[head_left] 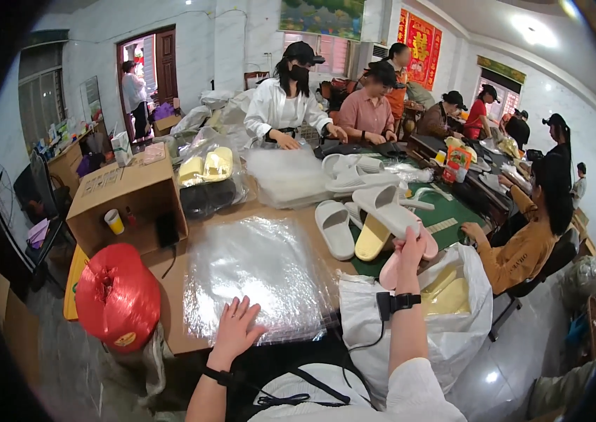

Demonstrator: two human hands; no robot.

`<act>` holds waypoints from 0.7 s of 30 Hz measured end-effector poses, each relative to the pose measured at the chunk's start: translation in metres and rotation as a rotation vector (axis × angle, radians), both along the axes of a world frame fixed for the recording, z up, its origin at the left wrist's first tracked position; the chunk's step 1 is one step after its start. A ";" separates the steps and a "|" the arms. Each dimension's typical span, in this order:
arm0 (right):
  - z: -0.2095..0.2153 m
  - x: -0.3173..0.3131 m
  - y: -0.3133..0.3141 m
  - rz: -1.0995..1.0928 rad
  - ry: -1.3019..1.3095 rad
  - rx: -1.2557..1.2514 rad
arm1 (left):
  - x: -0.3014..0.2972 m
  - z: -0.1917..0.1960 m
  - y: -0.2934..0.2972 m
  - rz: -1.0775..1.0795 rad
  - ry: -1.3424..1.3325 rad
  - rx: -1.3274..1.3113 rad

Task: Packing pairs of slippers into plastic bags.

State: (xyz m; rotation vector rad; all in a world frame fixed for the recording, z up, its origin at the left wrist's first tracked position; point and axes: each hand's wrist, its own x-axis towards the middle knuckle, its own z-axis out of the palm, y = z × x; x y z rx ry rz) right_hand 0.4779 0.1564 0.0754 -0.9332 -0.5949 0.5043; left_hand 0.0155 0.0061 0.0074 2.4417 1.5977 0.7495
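My left hand (236, 325) lies with fingers spread on the near edge of a stack of clear plastic bags (248, 264). At the right, my right hand (410, 254) is closed on the near end of a grey slipper (384, 209), raised over other slippers. Below it are a yellow slipper (372, 239) and a pink slipper (389, 273), partly hidden by my hand and by each other. Another grey slipper (335, 231) rests to the left of these. Under my right forearm stands a white woven sack (479, 278) with yellow slippers (447, 295) inside.
On the left, a cardboard box (94, 193) lies open toward me, beside a red roll of plastic twine (116, 295). Across the table, a person (287, 105) handles more clear bags (287, 176). Several others work along the table, one seated close at the right (540, 239).
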 end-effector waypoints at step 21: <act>0.087 -0.046 -0.040 -0.164 -0.087 0.142 | 0.005 0.001 0.002 0.003 0.028 -0.016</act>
